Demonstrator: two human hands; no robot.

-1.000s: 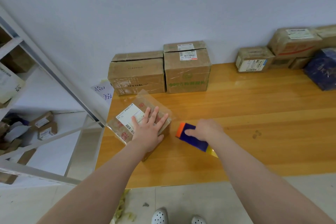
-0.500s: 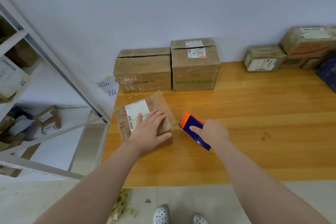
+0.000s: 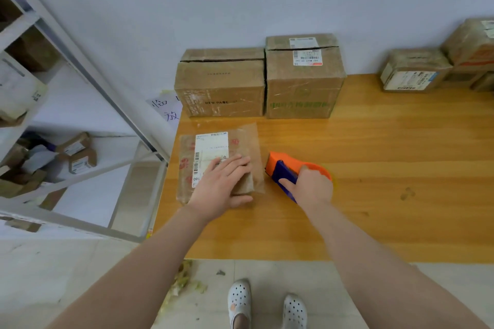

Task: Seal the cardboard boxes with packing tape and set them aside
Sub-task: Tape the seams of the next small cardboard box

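We see the left hand (image 3: 222, 187) pressed flat, fingers straight, on the small labelled cardboard box (image 3: 242, 143) at the wooden table's (image 3: 374, 155) 9 o'clock end. At the box's 3 o'clock, the right hand (image 3: 310, 187) grips the orange-and-blue tape dispenser (image 3: 283, 168), just beside it.

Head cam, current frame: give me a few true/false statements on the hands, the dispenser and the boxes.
1. The left hand lies flat on the small labelled box. True.
2. The right hand grips the tape dispenser. True.
3. The tape dispenser is green. False: it is orange and blue.
4. The small labelled box is stacked on top of another box. False: it lies directly on the wooden table, near its left edge.
5. The NEW PAGE box and the green-printed box stand side by side at the wall. True.
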